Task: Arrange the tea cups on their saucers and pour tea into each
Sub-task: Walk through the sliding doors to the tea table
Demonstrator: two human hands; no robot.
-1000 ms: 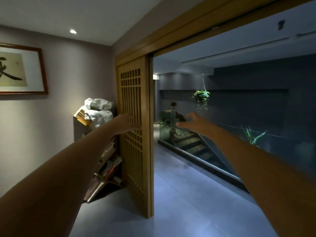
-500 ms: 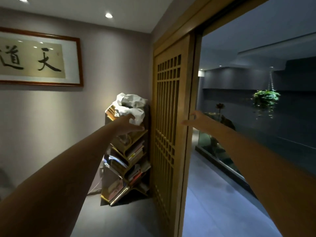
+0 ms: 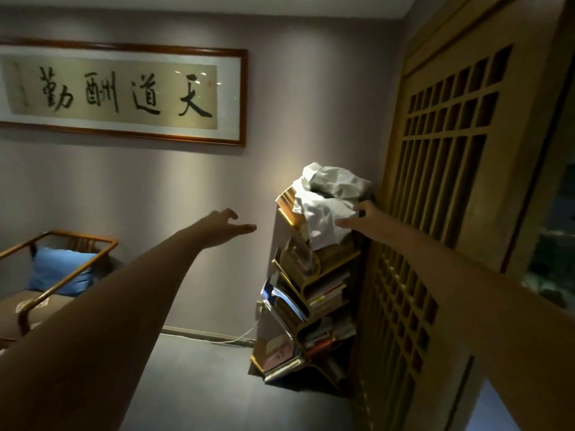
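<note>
No tea cups, saucers or teapot are in view. Both my arms stretch forward at chest height in a dim room. My left hand (image 3: 225, 227) hangs in the air before the wall, fingers loosely spread and holding nothing. My right hand (image 3: 362, 220) is out in front of the white cloth on the bookshelf, fingers relaxed and empty; whether it touches the cloth I cannot tell.
A slanted wooden bookshelf (image 3: 306, 309) full of books stands against the wall, a crumpled white cloth (image 3: 326, 197) on top. A wooden lattice sliding door (image 3: 441, 213) is at the right. A wooden armchair (image 3: 46, 275) with a blue cushion sits at the left. Framed calligraphy (image 3: 124, 91) hangs above.
My view has swung left, away from the doorway and the dark courtyard, toward the wall. The calligraphy and armchair have come into view. Both arms stay outstretched and empty.
</note>
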